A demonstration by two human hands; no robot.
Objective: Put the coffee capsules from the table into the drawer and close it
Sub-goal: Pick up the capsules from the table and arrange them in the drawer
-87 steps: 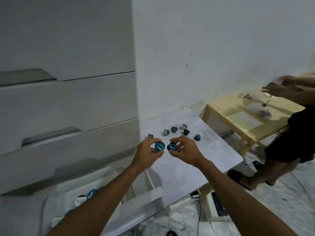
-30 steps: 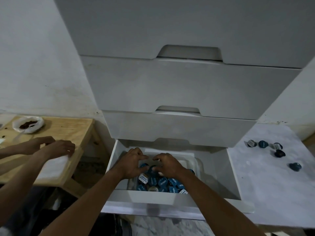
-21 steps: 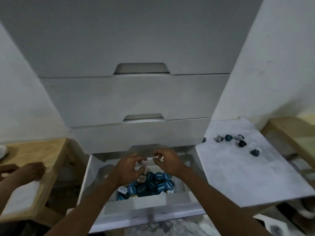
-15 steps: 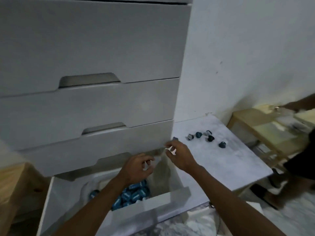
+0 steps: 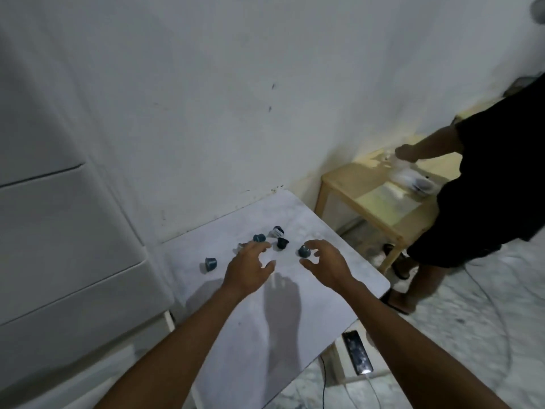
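Note:
Several small blue coffee capsules lie on the white marble table [image 5: 265, 314]. One capsule [image 5: 210, 264] sits alone at the left. Another capsule [image 5: 259, 238] lies just past my left fingertips, and a dark capsule [image 5: 282, 243] sits between my hands. A capsule [image 5: 303, 251] is right at my right fingertips. A capsule with a white label [image 5: 277, 231] is farthest back. My left hand [image 5: 249, 267] and my right hand [image 5: 324, 262] hover over the table with spread fingers, holding nothing. The open drawer is out of view.
The white chest of drawers [image 5: 59, 231] stands at the left against the table. A person in black [image 5: 486, 202] stands at the right by a low wooden table [image 5: 368, 196]. A phone [image 5: 358, 355] with a cable lies on a box below the table's edge.
Both hands left the drawer, where they dropped two capsules, and swung right over the table. The view turned from the drawer to the table.

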